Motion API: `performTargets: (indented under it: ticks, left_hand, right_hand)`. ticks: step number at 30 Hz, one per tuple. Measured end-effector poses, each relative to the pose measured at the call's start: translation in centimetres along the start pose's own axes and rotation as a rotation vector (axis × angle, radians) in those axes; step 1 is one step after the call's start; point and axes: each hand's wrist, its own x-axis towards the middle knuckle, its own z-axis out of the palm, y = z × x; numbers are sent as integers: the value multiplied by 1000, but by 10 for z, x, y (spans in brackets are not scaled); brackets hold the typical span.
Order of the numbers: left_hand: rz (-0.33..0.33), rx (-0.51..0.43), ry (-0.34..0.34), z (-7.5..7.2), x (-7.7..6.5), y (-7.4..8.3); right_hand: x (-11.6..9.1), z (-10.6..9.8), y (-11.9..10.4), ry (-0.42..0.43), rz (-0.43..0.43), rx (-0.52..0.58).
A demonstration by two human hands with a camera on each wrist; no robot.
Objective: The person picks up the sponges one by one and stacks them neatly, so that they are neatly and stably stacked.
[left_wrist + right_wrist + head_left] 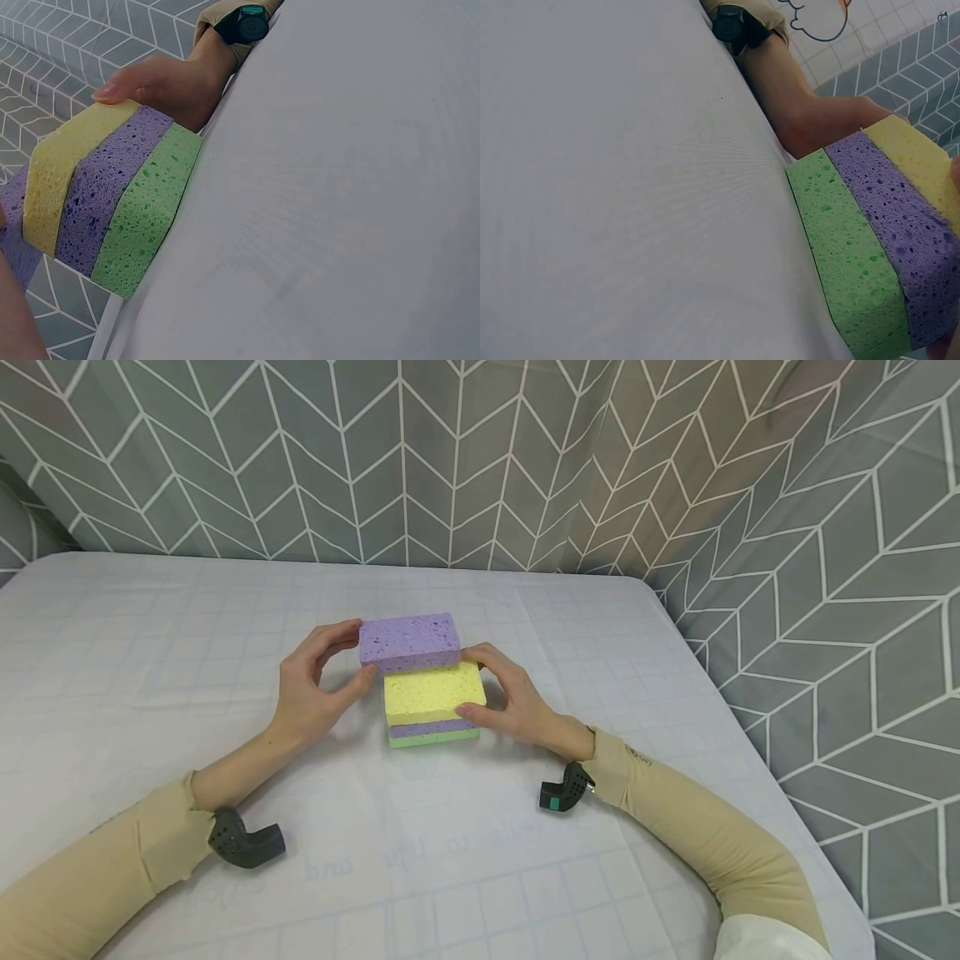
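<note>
Three sponges lie stacked flat on the table: a green sponge (150, 214) at the bottom, a purple sponge (892, 225) in the middle and a yellow sponge (427, 693) on top. My left hand (307, 685) pinches a second purple sponge (408, 639) by its left end, thumb in front and fingers behind. That sponge is in the air above the yellow one's far part, shifted a little left in the head view. My right hand (521, 702) holds the right end of the yellow sponge between thumb and fingers. The wrist views show the stack's sides close up.
A white cloth with faint grid lines and lettering covers the table (187, 635). Behind it and along the right hangs a grey curtain (420, 460) with a white chevron pattern. Dark devices (246, 839) are strapped to both sleeved wrists.
</note>
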Motion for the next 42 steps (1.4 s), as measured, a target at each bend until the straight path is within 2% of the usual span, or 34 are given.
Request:
performTargets:
  ticks: [8, 21, 28, 42]
  left_hand:
    - [3, 12, -12, 0, -1, -1]
    - [30, 3, -32, -1, -1, 2]
    - [64, -1, -55, -1, -2, 3]
    - [159, -46, -51, 2, -3, 4]
  right_hand:
    - [0, 0, -1, 10, 43, -11]
    - [0, -1, -1, 26, 60, -6]
    - [-1, -1, 0, 21, 92, -6]
    - [-2, -2, 0, 27, 118, -5]
